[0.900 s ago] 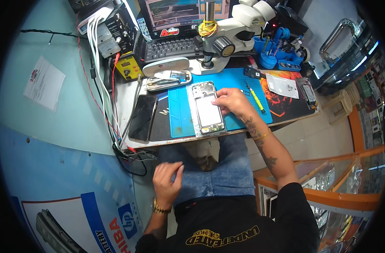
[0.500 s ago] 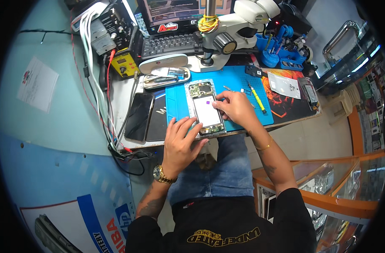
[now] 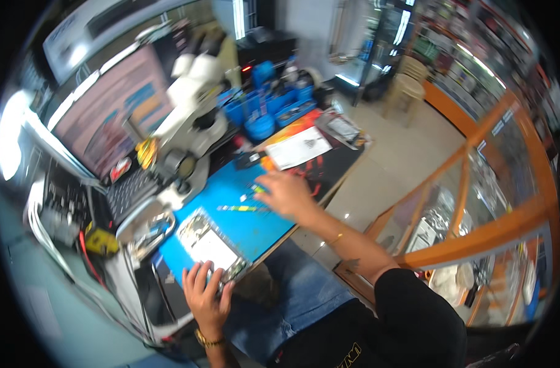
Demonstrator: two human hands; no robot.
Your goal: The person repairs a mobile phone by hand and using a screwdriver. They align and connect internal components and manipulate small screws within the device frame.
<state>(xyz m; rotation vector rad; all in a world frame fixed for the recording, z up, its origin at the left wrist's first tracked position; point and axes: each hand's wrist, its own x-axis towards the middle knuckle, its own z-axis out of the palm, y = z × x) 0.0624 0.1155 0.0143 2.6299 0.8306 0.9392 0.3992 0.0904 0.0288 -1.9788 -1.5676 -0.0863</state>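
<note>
Touching an opened phone (image 3: 211,246), left hand (image 3: 207,300) splayed lower left; right hand (image 3: 287,195) mid-frame — grip unclear — microscope (image 3: 196,83) upper left.

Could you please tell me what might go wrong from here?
The opened phone lies by the near edge of the table, so a nudge from the left grip might push it off. The right grip, close to the yellow screwdriver, could knock it aside.
</note>
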